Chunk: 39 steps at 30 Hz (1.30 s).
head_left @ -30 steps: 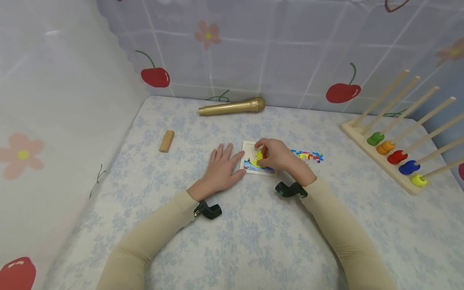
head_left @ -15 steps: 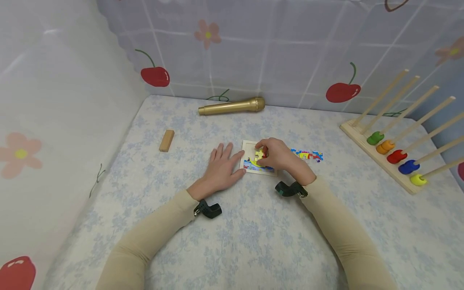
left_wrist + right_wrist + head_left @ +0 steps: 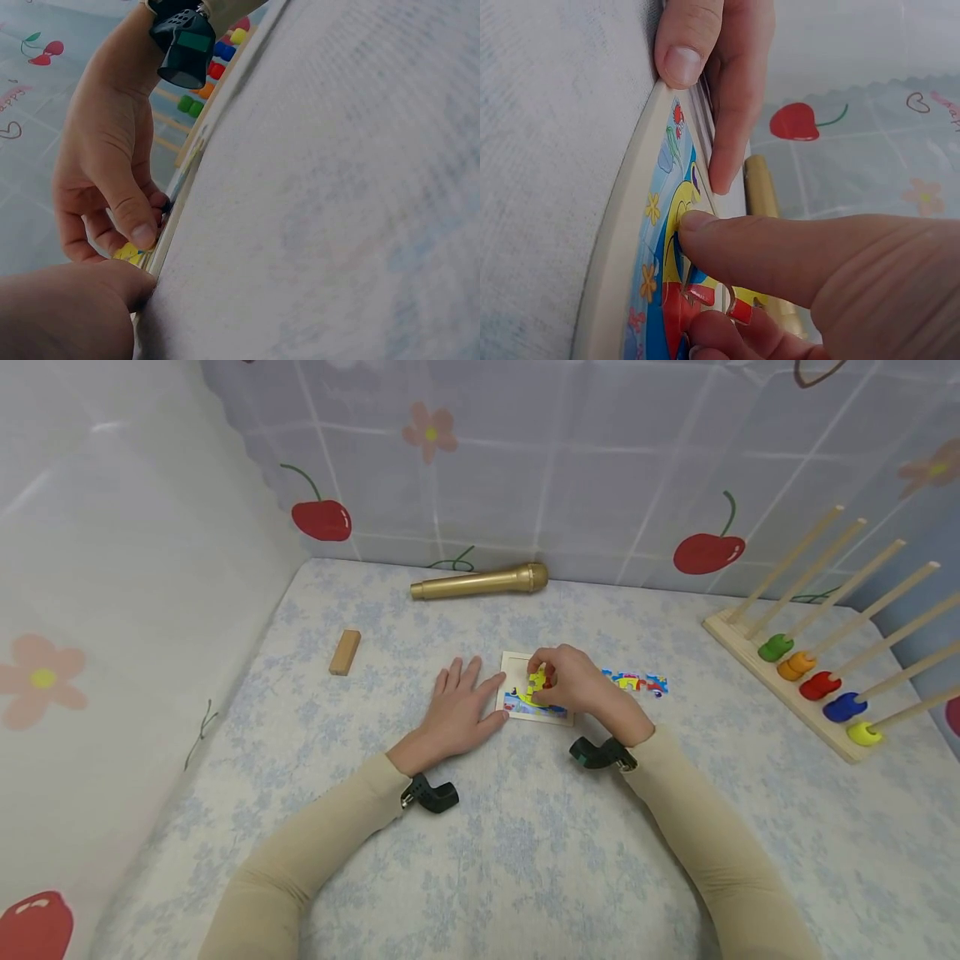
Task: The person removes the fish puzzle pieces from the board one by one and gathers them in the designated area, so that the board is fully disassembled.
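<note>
On the tabletop (image 3: 495,852), the left hand (image 3: 459,712), fingers outstretched, touches the frame (image 3: 616,217), while the right hand (image 3: 576,682) pinches a puzzle piece (image 3: 741,310) at the frame's picture. Fitting seems underway; next likely calls for aligning its tabs, then pressing it flat.

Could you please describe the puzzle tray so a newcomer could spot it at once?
On the flowered tablecloth, find the left hand, which touches the puzzle tray, partly under the right hand. It has a pale rim around a bright, unfinished picture, whereas the loose puzzle pieces to its right lie unframed.
</note>
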Available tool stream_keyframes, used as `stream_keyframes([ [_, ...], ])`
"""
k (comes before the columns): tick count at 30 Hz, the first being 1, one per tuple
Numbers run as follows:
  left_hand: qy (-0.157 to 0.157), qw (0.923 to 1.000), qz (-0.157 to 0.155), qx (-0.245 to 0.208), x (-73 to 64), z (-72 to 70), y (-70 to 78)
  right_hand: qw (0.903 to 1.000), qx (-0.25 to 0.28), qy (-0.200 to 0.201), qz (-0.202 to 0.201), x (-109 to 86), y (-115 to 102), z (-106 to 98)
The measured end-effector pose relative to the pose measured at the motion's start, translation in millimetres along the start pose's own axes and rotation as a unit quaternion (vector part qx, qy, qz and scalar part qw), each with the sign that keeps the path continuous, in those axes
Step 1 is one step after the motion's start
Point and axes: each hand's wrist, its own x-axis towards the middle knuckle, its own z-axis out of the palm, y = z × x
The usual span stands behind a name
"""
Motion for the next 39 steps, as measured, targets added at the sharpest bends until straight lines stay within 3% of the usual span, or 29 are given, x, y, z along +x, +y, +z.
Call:
stream_keyframes([
  [7,-0.004,1.0000,0.000,-0.005,0.4,1.3,0.3,0.9999,0.008,-0.011,0.006,-1.8,1,1],
  [13,-0.005,1.0000,-0.002,-0.002,1.0,1.5,1.5,0.9995,0.020,-0.018,-0.015,-3.7,1,-2],
  [22,-0.007,1.0000,-0.003,-0.005,0.7,1.4,3.2,0.9990,0.037,0.009,-0.023,-18.3,8,-28],
  [33,-0.007,0.9999,-0.001,-0.009,-0.6,-0.4,2.0,0.9973,0.031,0.028,0.060,-64.5,60,-60],
  [39,-0.002,0.9999,-0.001,-0.013,-1.2,-0.1,0.9,0.9970,0.037,0.032,0.061,-81.4,85,-58],
])
